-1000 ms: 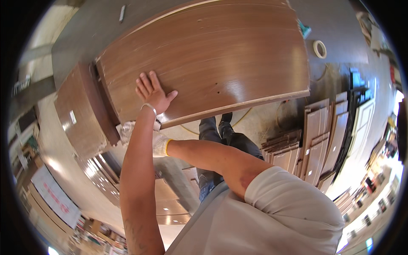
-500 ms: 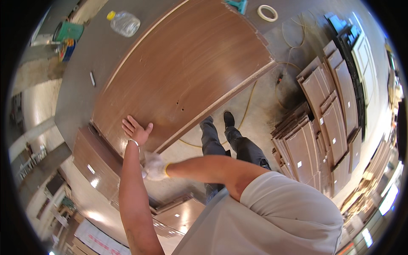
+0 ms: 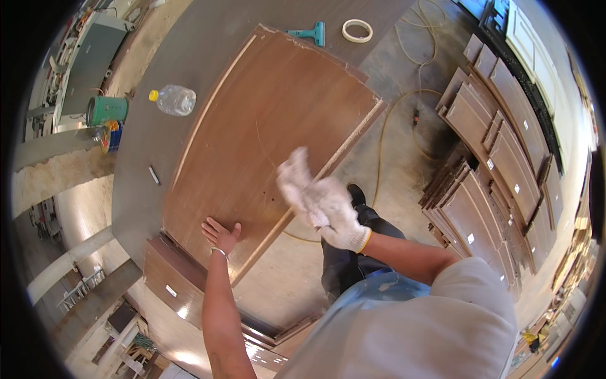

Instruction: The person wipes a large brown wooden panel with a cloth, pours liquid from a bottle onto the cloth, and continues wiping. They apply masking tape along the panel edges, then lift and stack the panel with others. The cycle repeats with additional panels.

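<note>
Two hands are working the brown wooden panel lying on the worktop — left hand pressing flat, fingers spread; gloved right hand clutching a white rag — strokes should be staying even.

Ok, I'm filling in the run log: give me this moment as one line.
left hand: flat on brown wooden panel | right hand: gloved, holding white cloth over panel | nearby: plastic bottle, tape roll

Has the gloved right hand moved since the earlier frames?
Yes. The right hand, holding a white rag, has come up from below the left wrist onto the brown panel, near its right edge.
</note>
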Demonstrator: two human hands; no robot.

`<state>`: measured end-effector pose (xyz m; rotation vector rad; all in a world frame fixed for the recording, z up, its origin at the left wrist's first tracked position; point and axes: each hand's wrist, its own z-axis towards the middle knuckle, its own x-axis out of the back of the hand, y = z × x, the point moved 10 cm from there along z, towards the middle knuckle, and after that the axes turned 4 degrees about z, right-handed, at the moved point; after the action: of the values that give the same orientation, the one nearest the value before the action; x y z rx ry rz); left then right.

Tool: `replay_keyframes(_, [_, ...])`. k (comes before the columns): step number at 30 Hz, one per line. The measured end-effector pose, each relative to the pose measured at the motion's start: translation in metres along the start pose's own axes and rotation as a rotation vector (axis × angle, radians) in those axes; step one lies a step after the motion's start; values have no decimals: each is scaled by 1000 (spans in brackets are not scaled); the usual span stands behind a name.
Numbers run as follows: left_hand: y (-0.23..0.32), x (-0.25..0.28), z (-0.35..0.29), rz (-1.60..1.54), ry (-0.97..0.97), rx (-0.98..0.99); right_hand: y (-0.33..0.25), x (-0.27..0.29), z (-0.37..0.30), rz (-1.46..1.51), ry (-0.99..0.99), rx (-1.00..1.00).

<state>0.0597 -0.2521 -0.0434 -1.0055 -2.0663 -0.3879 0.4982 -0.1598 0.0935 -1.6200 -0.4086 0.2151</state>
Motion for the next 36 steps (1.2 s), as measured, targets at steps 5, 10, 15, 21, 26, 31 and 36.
replay_keyframes(5, [8,10,-12,-88,314,22,-8,-51,17,-845,-233,461])
replay_keyframes(10, [28,14,-33,-62,700,158,23,46,51,-921,92,400])
replay_keyframes(15, [42,18,-44,-21,711,177,78,303,114,-569,613,-401])
replay_keyframes(21, [50,20,-52,9,667,185,57,219,145,-1142,400,-76])
replay_keyframes(26, [54,19,-55,-21,704,109,73,156,248,-1174,442,72])
replay_keyframes(31, [55,21,-59,-49,665,114,19,87,412,-1230,306,99])
replay_keyframes(36, [68,39,-62,-109,650,89,45,-62,326,-433,-704,-65])
